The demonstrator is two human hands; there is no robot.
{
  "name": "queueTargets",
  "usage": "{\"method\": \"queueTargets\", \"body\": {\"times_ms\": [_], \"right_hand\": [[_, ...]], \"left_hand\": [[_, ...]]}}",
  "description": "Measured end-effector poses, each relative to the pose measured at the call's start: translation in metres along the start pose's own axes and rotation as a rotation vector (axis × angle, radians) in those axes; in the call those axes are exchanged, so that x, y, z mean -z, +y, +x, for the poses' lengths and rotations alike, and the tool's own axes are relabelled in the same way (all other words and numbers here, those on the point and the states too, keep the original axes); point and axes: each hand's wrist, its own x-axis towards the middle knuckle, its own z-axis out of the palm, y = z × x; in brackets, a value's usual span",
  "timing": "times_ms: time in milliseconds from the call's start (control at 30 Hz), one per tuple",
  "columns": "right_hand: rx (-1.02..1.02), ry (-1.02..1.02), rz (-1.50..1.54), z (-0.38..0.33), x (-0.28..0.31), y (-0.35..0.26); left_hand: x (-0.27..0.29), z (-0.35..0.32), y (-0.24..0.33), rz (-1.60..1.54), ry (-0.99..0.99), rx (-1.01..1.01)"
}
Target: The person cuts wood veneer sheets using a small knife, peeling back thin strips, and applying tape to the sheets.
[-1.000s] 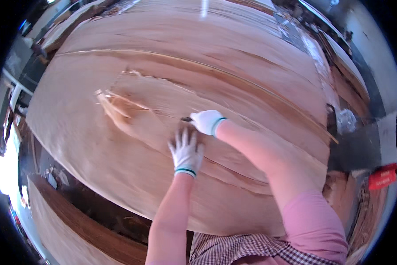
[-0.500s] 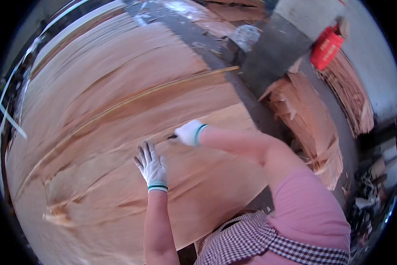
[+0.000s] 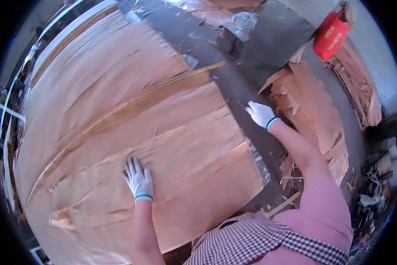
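My left hand [image 3: 138, 178], in a white glove with a green-edged cuff, lies flat on a large sheet of wood veneer [image 3: 198, 150], fingers spread. The sheet is pale tan, with creases and seams running across it. Past its right edge, over the dark floor, my right hand [image 3: 261, 114] hangs in a matching glove. Its fingers are drawn together toward the left; a small dark tip seems to show at them, too faint to name. A long thin wooden strip [image 3: 132, 98] crosses the veneer beyond my hands. Near the left end sits a crumpled veneer scrap [image 3: 62, 219].
Torn veneer sheets [image 3: 311, 106] are heaped on the floor [image 3: 234, 95] at the right. Behind them are a grey pillar [image 3: 273, 42], a red bag [image 3: 332, 35] and a veneer stack [image 3: 355, 81] against the wall. A clear plastic bag [image 3: 241, 25] lies by the pillar.
My right hand has swung from the middle of the veneer, where a small dark tool showed in it, out beyond the right edge. My left hand has shifted slightly left and nearer.
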Motion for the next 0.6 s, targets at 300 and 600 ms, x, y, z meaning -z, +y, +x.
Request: {"method": "queueTargets", "body": {"times_ms": [300, 600], "right_hand": [[-0.392, -0.533, 1.65, -0.023, -0.053, -0.276], [-0.386, -0.399, 1.452, -0.027, -0.056, -0.282]], "left_hand": [[0.032, 0.05, -0.023, 0.006, -0.05, -0.037], [0.045, 0.094, -0.074, 0.124, -0.024, -0.123]]}}
